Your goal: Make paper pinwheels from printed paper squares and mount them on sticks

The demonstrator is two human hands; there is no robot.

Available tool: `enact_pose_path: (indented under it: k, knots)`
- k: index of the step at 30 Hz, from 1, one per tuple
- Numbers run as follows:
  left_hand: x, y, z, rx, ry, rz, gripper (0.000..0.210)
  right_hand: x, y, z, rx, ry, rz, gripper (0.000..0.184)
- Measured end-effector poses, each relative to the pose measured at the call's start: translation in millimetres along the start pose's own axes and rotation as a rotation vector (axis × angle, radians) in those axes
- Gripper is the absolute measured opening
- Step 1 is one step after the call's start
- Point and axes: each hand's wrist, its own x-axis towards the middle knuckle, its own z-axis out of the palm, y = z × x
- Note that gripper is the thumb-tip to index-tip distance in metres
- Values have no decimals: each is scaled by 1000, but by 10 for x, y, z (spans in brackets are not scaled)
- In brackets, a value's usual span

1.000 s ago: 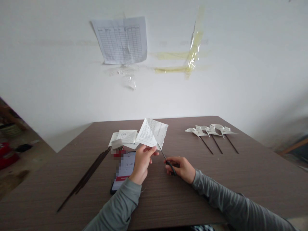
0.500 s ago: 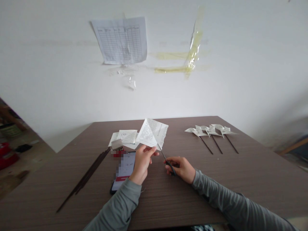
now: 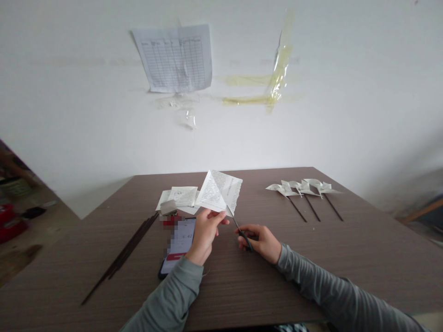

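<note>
My left hand (image 3: pixel 206 231) pinches the lower edge of a square sheet of printed paper (image 3: pixel 218 190), which is creased along a diagonal and held up above the table. Black-handled scissors (image 3: pixel 246 240) are in my right hand (image 3: pixel 262 240), its fingers closed round the handles. Their blades point up and left and meet the paper's lower corner, near my left thumb. Under my left wrist lies a phone (image 3: pixel 178 246) with a lit screen, partly covered by the hand.
Several dark thin sticks (image 3: pixel 126 251) lie at the left of the brown table (image 3: pixel 277 286). Behind the phone are paper squares (image 3: pixel 183 196) and a small red-and-grey item (image 3: pixel 168 210). Three paper pinwheels (image 3: pixel 302 186) on sticks lie at the right. A wall (image 3: pixel 221 143) stands behind.
Both hands, the paper and the scissors stay almost where they were, with only a very slight shift at the blades. The number on the phone screen has changed.
</note>
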Motion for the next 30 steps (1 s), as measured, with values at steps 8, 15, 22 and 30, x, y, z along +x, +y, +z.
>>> enact_pose_path:
  k: [8, 15, 22, 30]
  knots:
    - [-3, 7, 12, 11, -27, -34, 27, -28, -57, 4, 21, 18, -19, 56]
    - [-2, 3, 10, 20, -25, -35, 31, -17, -46, -6, -32, 0, -24, 58]
    - [-6, 13, 17, 34, -19, -42, 28, -32, -86, 11, -24, 24, -22, 49]
    - [-18, 35, 21, 44, -20, -42, 26, -13, -69, 28, 0, 22, -3, 51]
